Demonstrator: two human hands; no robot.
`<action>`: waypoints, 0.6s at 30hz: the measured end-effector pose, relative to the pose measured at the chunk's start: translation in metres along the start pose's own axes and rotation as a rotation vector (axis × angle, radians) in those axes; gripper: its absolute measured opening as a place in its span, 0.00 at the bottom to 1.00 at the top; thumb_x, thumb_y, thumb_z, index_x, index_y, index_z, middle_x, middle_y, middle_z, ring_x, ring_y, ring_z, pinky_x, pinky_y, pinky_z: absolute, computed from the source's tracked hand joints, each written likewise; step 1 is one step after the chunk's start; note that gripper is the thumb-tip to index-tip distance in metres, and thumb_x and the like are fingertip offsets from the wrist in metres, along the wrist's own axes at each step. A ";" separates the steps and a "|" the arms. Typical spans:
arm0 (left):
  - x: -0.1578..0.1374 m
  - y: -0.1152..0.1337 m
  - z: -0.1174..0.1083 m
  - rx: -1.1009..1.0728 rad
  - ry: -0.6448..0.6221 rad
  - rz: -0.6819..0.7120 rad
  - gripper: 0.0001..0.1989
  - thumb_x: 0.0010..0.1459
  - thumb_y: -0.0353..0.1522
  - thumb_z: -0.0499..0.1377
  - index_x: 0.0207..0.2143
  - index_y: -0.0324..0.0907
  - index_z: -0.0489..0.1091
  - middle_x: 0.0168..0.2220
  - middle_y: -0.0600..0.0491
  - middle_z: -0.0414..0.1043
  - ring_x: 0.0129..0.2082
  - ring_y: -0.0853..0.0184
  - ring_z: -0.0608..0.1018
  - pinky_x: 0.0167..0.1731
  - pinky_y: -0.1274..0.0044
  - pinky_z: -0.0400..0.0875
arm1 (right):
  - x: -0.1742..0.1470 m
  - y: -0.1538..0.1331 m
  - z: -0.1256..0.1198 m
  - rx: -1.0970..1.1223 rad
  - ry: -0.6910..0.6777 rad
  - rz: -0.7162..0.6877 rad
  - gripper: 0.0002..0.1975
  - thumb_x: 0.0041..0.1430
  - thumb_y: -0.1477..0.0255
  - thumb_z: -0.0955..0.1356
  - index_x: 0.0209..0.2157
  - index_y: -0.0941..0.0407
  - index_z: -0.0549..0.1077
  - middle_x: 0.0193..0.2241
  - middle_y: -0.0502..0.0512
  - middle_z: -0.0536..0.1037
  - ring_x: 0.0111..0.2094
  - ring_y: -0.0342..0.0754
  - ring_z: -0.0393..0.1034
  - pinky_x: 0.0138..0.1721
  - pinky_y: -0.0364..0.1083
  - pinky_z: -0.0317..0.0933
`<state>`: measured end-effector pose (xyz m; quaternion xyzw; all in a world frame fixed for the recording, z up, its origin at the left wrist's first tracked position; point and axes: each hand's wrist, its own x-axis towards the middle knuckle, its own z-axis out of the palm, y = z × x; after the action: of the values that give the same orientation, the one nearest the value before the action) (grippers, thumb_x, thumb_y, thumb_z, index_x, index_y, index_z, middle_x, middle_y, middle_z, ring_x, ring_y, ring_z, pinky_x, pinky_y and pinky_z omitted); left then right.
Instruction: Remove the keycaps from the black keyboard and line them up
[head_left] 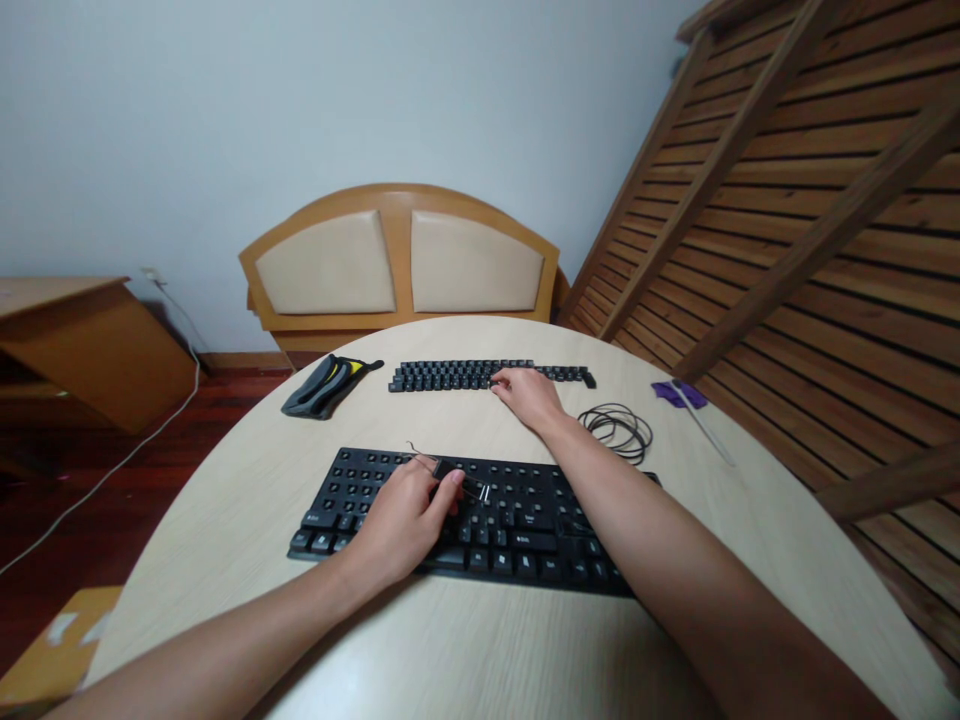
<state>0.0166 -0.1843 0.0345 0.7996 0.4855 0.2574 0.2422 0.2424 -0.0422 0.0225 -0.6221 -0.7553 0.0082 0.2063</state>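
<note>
A black keyboard [534, 541] lies across the near part of the table, many of its keys stripped of their caps; caps remain along the lower rows. Over its middle, my left hand [405, 515] is closed around a wire keycap puller [445, 468], its thin wire ends pointing right above the switches. Loose black keycaps [442, 375] stand in rows farther back. At the front edge of those rows, my right hand [526, 393] pinches a keycap [495, 382] between thumb and fingers. My right forearm passes over the keyboard's right side and hides part of it.
Coiled black cable [616, 432] lies right of my right forearm. A dark pouch with yellow trim [330, 385] sits at the table's back left. Near the right edge rests a purple cloth [679, 394] with a thin pale stick. The round table [225, 520] faces a wooden headboard [402, 250].
</note>
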 end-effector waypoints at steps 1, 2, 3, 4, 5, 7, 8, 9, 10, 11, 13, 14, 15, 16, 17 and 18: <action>0.000 0.000 0.000 0.001 0.004 0.003 0.24 0.69 0.40 0.46 0.22 0.42 0.69 0.28 0.49 0.73 0.33 0.60 0.74 0.38 0.68 0.66 | 0.000 0.000 0.000 -0.001 -0.001 0.001 0.12 0.63 0.67 0.67 0.47 0.50 0.77 0.45 0.52 0.81 0.46 0.51 0.74 0.47 0.47 0.64; 0.000 0.000 0.000 0.000 0.006 0.006 0.24 0.69 0.40 0.46 0.22 0.42 0.69 0.28 0.49 0.73 0.33 0.60 0.74 0.38 0.69 0.67 | 0.000 -0.001 0.000 -0.002 -0.002 0.002 0.12 0.63 0.67 0.67 0.47 0.50 0.77 0.45 0.52 0.81 0.46 0.51 0.74 0.47 0.47 0.64; 0.000 0.000 0.000 0.000 0.008 0.007 0.24 0.69 0.40 0.46 0.22 0.42 0.69 0.28 0.49 0.73 0.33 0.60 0.74 0.38 0.69 0.67 | 0.000 -0.001 0.000 -0.002 -0.002 0.003 0.12 0.63 0.67 0.67 0.47 0.50 0.77 0.45 0.52 0.81 0.46 0.51 0.75 0.47 0.46 0.64; 0.000 0.000 0.000 -0.001 0.010 0.008 0.24 0.69 0.40 0.46 0.22 0.42 0.69 0.28 0.49 0.73 0.33 0.60 0.74 0.38 0.69 0.67 | 0.000 -0.001 0.000 -0.002 -0.004 0.004 0.12 0.63 0.67 0.67 0.47 0.50 0.78 0.44 0.52 0.81 0.46 0.51 0.75 0.47 0.46 0.64; 0.000 0.000 0.000 -0.004 0.010 0.009 0.24 0.69 0.40 0.46 0.22 0.42 0.69 0.28 0.49 0.73 0.33 0.60 0.74 0.38 0.69 0.67 | 0.001 -0.001 0.000 -0.002 -0.005 0.004 0.12 0.63 0.67 0.67 0.47 0.50 0.78 0.44 0.52 0.81 0.46 0.51 0.75 0.47 0.46 0.64; 0.000 0.000 0.000 -0.009 0.008 0.009 0.24 0.69 0.40 0.46 0.22 0.42 0.69 0.29 0.48 0.74 0.33 0.60 0.74 0.38 0.69 0.67 | 0.001 -0.001 0.000 -0.003 -0.007 0.003 0.12 0.63 0.67 0.67 0.47 0.50 0.77 0.44 0.51 0.82 0.46 0.51 0.75 0.47 0.46 0.64; 0.000 0.000 0.000 -0.010 0.006 0.010 0.24 0.69 0.40 0.46 0.22 0.42 0.69 0.29 0.48 0.74 0.34 0.60 0.74 0.38 0.69 0.67 | 0.001 -0.001 0.000 -0.003 -0.007 0.002 0.12 0.63 0.67 0.67 0.47 0.50 0.77 0.44 0.52 0.82 0.47 0.51 0.74 0.47 0.46 0.64; 0.000 0.000 0.000 -0.010 0.003 0.011 0.24 0.69 0.40 0.46 0.22 0.42 0.69 0.29 0.48 0.74 0.34 0.60 0.74 0.38 0.69 0.67 | 0.001 -0.001 0.000 -0.004 -0.007 0.001 0.12 0.63 0.67 0.67 0.47 0.50 0.77 0.44 0.52 0.82 0.47 0.51 0.74 0.47 0.46 0.64; 0.000 0.000 0.000 -0.009 0.000 0.011 0.24 0.69 0.40 0.46 0.22 0.42 0.69 0.29 0.48 0.73 0.34 0.60 0.74 0.39 0.69 0.66 | 0.001 -0.001 0.000 -0.004 -0.007 0.000 0.13 0.63 0.67 0.67 0.47 0.50 0.77 0.44 0.52 0.82 0.47 0.51 0.74 0.47 0.46 0.64; 0.000 0.000 0.000 -0.007 -0.002 0.008 0.24 0.69 0.40 0.46 0.22 0.42 0.69 0.29 0.48 0.73 0.34 0.60 0.74 0.39 0.68 0.66 | 0.001 0.000 0.000 -0.004 -0.007 -0.001 0.13 0.63 0.67 0.67 0.47 0.50 0.77 0.44 0.52 0.82 0.47 0.51 0.74 0.47 0.46 0.64; 0.000 0.000 0.000 -0.001 -0.004 0.001 0.24 0.69 0.40 0.46 0.23 0.42 0.69 0.29 0.48 0.73 0.34 0.60 0.74 0.39 0.68 0.67 | 0.002 0.000 0.001 -0.005 -0.007 -0.002 0.13 0.63 0.67 0.67 0.47 0.50 0.77 0.44 0.52 0.82 0.46 0.51 0.75 0.47 0.46 0.64; 0.000 0.000 0.000 0.002 -0.003 -0.002 0.24 0.69 0.40 0.46 0.22 0.42 0.69 0.29 0.48 0.73 0.34 0.60 0.74 0.39 0.68 0.67 | 0.002 0.000 0.001 -0.005 -0.006 -0.002 0.13 0.63 0.67 0.67 0.47 0.51 0.77 0.43 0.52 0.82 0.46 0.51 0.75 0.47 0.46 0.64; 0.000 0.000 0.000 0.005 -0.002 -0.003 0.25 0.69 0.40 0.46 0.22 0.42 0.69 0.29 0.48 0.73 0.34 0.59 0.74 0.39 0.68 0.67 | 0.002 0.000 0.002 -0.006 -0.006 -0.002 0.13 0.63 0.67 0.67 0.47 0.51 0.77 0.43 0.52 0.82 0.46 0.52 0.75 0.47 0.46 0.64; 0.000 0.000 0.000 0.007 0.001 -0.005 0.25 0.69 0.40 0.46 0.22 0.42 0.69 0.29 0.48 0.73 0.34 0.59 0.74 0.39 0.68 0.67 | 0.002 0.000 0.002 -0.007 -0.005 -0.002 0.13 0.63 0.68 0.67 0.47 0.51 0.77 0.44 0.52 0.82 0.46 0.52 0.75 0.47 0.47 0.64; 0.000 0.000 0.000 0.007 0.001 -0.005 0.25 0.68 0.40 0.46 0.22 0.42 0.70 0.29 0.48 0.73 0.34 0.59 0.74 0.39 0.68 0.67 | 0.003 0.000 0.002 -0.008 -0.004 -0.002 0.13 0.63 0.68 0.67 0.47 0.51 0.77 0.44 0.53 0.82 0.47 0.52 0.74 0.47 0.47 0.64; 0.000 -0.001 0.000 0.005 0.000 -0.005 0.25 0.68 0.40 0.46 0.22 0.42 0.70 0.29 0.47 0.73 0.34 0.59 0.74 0.39 0.68 0.67 | 0.003 0.000 0.002 -0.009 -0.003 -0.003 0.13 0.63 0.68 0.67 0.47 0.51 0.77 0.44 0.53 0.81 0.47 0.52 0.74 0.48 0.47 0.64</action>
<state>0.0163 -0.1842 0.0340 0.7989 0.4884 0.2555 0.2408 0.2412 -0.0390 0.0211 -0.6218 -0.7566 0.0054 0.2024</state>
